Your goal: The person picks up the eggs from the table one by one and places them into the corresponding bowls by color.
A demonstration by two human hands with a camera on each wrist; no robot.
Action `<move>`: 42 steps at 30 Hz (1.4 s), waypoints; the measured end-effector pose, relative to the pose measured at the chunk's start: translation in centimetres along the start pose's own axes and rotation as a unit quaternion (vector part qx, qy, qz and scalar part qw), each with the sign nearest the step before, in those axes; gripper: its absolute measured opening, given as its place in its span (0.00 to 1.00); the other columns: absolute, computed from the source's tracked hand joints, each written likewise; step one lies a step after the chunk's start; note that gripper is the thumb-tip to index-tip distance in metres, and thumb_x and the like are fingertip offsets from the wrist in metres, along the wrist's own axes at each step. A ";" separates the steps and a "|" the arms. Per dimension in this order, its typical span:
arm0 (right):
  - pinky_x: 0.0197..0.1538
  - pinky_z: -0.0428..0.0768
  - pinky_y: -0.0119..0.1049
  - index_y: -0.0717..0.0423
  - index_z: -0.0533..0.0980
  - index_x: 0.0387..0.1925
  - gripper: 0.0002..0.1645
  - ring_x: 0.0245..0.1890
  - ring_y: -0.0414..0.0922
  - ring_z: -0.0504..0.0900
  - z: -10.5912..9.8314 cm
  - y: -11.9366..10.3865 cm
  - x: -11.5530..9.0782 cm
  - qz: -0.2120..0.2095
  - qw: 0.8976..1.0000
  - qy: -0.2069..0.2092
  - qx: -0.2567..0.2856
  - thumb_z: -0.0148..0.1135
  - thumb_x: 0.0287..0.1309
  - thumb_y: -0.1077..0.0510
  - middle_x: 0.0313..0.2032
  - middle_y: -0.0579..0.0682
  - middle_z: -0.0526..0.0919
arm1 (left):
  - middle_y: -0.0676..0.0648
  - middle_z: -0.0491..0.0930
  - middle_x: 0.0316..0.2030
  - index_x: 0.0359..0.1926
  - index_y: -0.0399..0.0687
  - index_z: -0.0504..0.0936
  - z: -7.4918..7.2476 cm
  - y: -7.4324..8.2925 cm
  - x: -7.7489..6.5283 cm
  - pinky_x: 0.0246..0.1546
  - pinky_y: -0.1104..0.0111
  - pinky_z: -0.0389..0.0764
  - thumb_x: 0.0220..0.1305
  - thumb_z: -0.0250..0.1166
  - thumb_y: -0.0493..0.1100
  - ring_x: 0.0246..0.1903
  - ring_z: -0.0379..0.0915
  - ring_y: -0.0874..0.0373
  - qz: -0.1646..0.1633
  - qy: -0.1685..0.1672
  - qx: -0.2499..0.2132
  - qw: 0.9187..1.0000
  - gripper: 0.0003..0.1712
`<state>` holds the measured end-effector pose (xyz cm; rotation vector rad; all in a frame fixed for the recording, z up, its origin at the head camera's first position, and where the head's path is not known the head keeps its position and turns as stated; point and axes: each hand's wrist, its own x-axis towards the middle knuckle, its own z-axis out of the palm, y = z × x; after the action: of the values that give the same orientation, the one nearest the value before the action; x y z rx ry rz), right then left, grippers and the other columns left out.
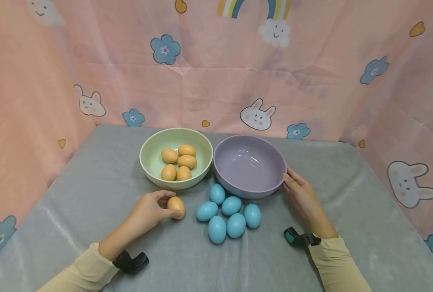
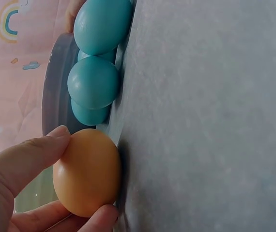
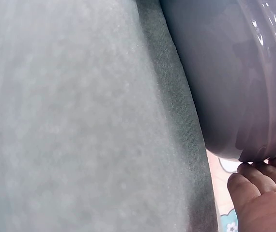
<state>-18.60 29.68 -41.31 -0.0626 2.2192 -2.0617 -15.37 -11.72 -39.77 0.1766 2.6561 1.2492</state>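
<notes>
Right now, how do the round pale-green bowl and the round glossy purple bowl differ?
The round pale-green bowl holds five smooth orange eggs; the round glossy purple bowl holds none.
The green bowl stands left, the purple bowl right.
The right grip touches the purple bowl's side; the left grip pinches another orange egg in front of the green bowl.
Both stand upright, open-topped, on the grey cloth.
</notes>
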 end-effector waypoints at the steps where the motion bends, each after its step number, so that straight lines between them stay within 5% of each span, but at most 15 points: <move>1: 0.75 0.58 0.31 0.65 0.43 0.77 0.41 0.79 0.52 0.43 0.0 0.0 0.0 -0.002 1.000 0.000 0.001 0.46 0.77 0.50 0.79 0.59 0.41 | 0.41 0.86 0.50 0.55 0.41 0.82 0.1 0.0 0.1 0.52 0.55 0.81 0.48 0.80 0.50 0.53 0.81 0.49 0.000 0.001 -0.002 1.000 0.34; 17: 0.75 0.57 0.32 0.64 0.43 0.77 0.41 0.79 0.51 0.42 0.0 -0.1 -0.1 0.008 1.000 0.000 -0.002 0.46 0.77 0.50 0.79 0.57 0.40 | 0.42 0.85 0.51 0.55 0.43 0.82 0.3 0.4 -0.4 0.47 0.58 0.82 0.47 0.80 0.48 0.52 0.81 0.49 -0.007 -0.001 -0.008 1.000 0.34; 30: 0.77 0.54 0.35 0.64 0.43 0.77 0.41 0.79 0.51 0.43 0.0 -0.3 0.0 0.013 1.000 0.006 -0.004 0.46 0.77 0.49 0.79 0.57 0.41 | 0.47 0.86 0.49 0.56 0.45 0.83 -2.8 3.4 -1.3 0.51 0.62 0.79 0.48 0.80 0.48 0.53 0.82 0.53 0.041 0.008 -0.048 0.998 0.32; 42: 0.76 0.56 0.34 0.64 0.44 0.77 0.40 0.79 0.51 0.43 0.0 -0.5 -0.1 0.009 1.000 0.009 -0.005 0.46 0.77 0.51 0.79 0.57 0.42 | 0.44 0.82 0.58 0.62 0.45 0.79 -5.6 4.6 1.3 0.58 0.56 0.78 0.51 0.78 0.53 0.61 0.76 0.48 0.022 0.019 -0.044 0.999 0.38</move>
<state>-18.47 29.64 -40.84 -0.0247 2.2329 -2.0490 -17.83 -12.76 -32.87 0.2000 2.6346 1.3944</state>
